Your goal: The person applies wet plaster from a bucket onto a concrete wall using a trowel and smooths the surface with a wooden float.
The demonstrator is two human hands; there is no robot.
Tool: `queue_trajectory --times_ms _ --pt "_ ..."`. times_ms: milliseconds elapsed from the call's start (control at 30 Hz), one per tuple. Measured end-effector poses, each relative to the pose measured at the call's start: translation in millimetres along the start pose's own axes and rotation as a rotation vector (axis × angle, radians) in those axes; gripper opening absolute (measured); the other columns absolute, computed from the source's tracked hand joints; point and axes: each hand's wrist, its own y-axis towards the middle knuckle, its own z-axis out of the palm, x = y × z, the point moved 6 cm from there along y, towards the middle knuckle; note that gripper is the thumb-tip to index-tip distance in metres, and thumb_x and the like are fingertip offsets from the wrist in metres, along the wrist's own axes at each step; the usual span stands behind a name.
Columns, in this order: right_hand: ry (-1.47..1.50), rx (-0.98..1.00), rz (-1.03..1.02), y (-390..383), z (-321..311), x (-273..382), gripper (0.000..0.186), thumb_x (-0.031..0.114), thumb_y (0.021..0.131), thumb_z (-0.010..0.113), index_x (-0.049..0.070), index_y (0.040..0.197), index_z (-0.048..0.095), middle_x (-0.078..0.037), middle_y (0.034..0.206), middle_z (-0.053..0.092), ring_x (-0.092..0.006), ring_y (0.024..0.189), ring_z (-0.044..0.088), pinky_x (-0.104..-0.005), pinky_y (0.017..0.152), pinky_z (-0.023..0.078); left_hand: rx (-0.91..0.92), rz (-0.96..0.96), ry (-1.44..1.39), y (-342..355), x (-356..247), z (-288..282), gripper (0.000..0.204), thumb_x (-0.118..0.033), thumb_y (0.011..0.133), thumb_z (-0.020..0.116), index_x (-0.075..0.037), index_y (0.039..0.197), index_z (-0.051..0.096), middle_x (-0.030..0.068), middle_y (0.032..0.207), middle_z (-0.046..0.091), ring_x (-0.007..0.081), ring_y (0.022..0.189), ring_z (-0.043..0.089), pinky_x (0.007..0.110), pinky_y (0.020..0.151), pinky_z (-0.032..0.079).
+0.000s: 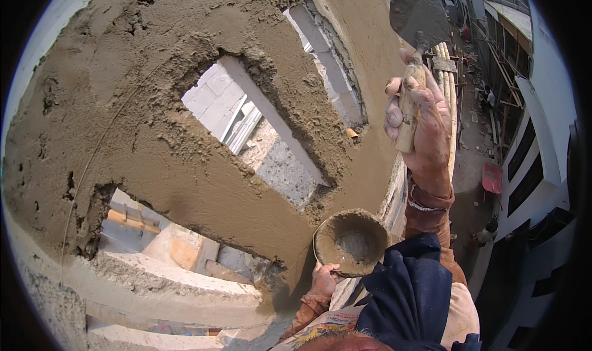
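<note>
My right hand (427, 120) is raised at the upper right, closed round the wooden handle of a trowel (419, 17). The grey, mortar-smeared blade points away from me, beside the wall's edge. Low in the middle, my left hand (323, 281) grips the rim of a round mortar bowl (351, 245). Mortar coats the bowl's inner walls, and its pale bottom shows through. Next to the bowl stands a wall (203, 194) covered in brown wet mortar, smooth in some places and rough around its openings. A thin string (102, 144) runs across it at the left.
Slanted openings pierce the wall, showing blocks and rubble behind. Bamboo poles (449, 98) run past my right hand. Far below on the right lies an alley (472, 123) with a red wheelbarrow (492, 178), beside a white building (542, 129). Dark blue cloth (404, 295) hangs near my right arm.
</note>
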Motion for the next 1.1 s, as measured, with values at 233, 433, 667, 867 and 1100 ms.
queue_trajectory --times_ms 233,433,667,867,1100 --pt "-0.701 -0.7 -1.139 140.9 36.4 23.0 0.047 0.02 0.091 0.071 -0.008 0.125 0.054 -0.014 0.092 0.07 -0.0268 0.074 0.067 -0.0417 0.068 0.054 0.022 0.455 0.636 1.0 -6.1 -13.8 0.052 0.002 0.084 0.063 -0.008 0.134 0.049 0.0166 0.116 0.063 0.0337 0.096 0.071 0.047 0.075 0.064" --pt "-0.742 0.414 -0.487 95.9 105.0 -114.2 0.059 0.024 0.098 0.065 -0.005 0.146 0.048 -0.01 0.091 0.066 -0.0163 0.071 0.064 -0.0321 0.062 0.054 -0.027 0.645 0.864 0.1 -22.2 -4.3 0.068 0.003 0.08 0.064 -0.013 0.144 0.045 0.0172 0.123 0.061 0.0358 0.099 0.07 0.047 0.072 0.064" --pt "-1.026 0.554 0.798 -127.5 -110.6 -78.9 0.05 0.019 0.1 0.059 -0.007 0.142 0.052 -0.014 0.092 0.068 -0.0183 0.076 0.064 -0.0394 0.072 0.055 -0.051 0.077 -0.057 -2.5 -13.6 21.6 0.074 0.007 0.08 0.057 -0.012 0.15 0.04 0.0169 0.122 0.065 0.0303 0.093 0.072 0.041 0.072 0.066" --pt "-1.548 0.989 0.902 -263.2 -194.3 -126.8 0.042 0.014 0.091 0.062 -0.004 0.129 0.059 -0.027 0.102 0.069 -0.0457 0.094 0.066 -0.048 0.082 0.054 -0.081 0.156 0.291 10.1 3.5 32.0 0.072 0.012 0.081 0.058 0.0 0.149 0.039 0.0169 0.125 0.063 0.0251 0.096 0.071 0.037 0.078 0.064" --pt "-1.626 1.236 1.033 -322.5 -189.0 -158.2 0.019 0.014 0.093 0.058 -0.002 0.104 0.059 -0.024 0.081 0.067 -0.0481 0.076 0.065 -0.0546 0.069 0.054 -0.002 0.295 0.348 12.1 -11.3 45.5 0.069 0.012 0.078 0.059 0.012 0.145 0.043 0.0185 0.133 0.061 0.0226 0.114 0.063 0.033 0.099 0.049"
